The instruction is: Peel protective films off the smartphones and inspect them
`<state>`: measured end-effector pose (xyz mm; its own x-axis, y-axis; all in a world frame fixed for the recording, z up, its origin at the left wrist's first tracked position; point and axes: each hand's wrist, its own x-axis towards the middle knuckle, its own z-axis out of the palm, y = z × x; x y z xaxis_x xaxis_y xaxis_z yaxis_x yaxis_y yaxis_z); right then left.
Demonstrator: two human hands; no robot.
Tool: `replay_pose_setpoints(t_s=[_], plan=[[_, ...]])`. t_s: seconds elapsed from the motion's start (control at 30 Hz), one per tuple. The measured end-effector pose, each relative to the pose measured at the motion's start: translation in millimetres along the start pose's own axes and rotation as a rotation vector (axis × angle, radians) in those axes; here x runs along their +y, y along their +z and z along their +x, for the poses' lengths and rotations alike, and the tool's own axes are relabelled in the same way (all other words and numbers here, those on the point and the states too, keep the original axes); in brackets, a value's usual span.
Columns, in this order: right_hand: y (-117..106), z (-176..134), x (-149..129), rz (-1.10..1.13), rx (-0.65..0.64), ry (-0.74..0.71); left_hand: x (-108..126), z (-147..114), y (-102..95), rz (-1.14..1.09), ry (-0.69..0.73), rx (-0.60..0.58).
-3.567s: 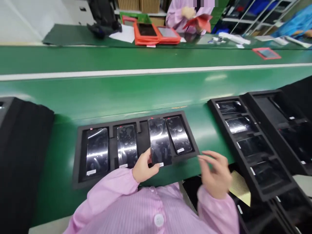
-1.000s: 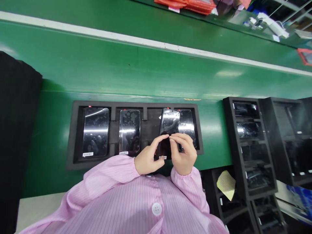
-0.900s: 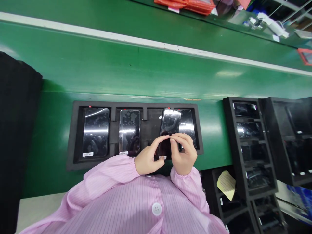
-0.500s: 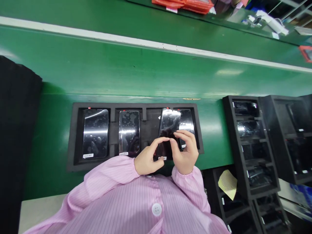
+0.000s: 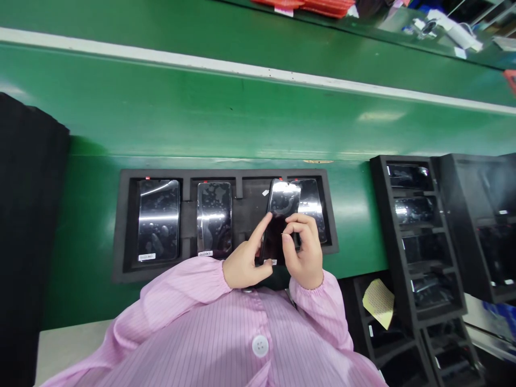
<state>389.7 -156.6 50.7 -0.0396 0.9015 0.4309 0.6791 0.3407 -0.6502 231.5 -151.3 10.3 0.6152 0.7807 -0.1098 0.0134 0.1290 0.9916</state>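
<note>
A black smartphone [image 5: 284, 198] with glossy film on its screen lies tilted over the right part of a black foam tray [image 5: 237, 212]. My left hand [image 5: 246, 263] holds its lower left side, the thumb over the bottom edge by a white label and the index finger along the side. Over the phone's lower right part, my right hand [image 5: 304, 250] has thumb and fingertips pinched together; whatever is between them is too small to make out. Another phone [image 5: 313, 207] is in the tray's right end, partly covered by the held phone and my right hand.
Two more phones, one at the far left [image 5: 158, 220] and one beside it [image 5: 214, 217], lie in the tray. Foam trays with phones [image 5: 415, 247] stand at the right, near a yellow paper note [image 5: 379, 302]. A tall black foam stack [image 5: 30, 226] stands left.
My left index finger has moved off my right fingertips and onto the phone's left side. The right fingers have curled into a tighter pinch. The held phone has shifted slightly right.
</note>
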Motion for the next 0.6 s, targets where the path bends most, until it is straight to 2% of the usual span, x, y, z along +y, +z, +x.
replay_pose_setpoints(t_s=[0.23, 0.6], plan=[[-3, 0, -4, -0.207, -0.156, -0.097, -1, 1, 1.4, -0.027, -0.002, 0.001], [-1, 1, -10, -0.287, -0.124, -0.135, -11, 1, -0.1, -0.028, 0.044, -0.024]])
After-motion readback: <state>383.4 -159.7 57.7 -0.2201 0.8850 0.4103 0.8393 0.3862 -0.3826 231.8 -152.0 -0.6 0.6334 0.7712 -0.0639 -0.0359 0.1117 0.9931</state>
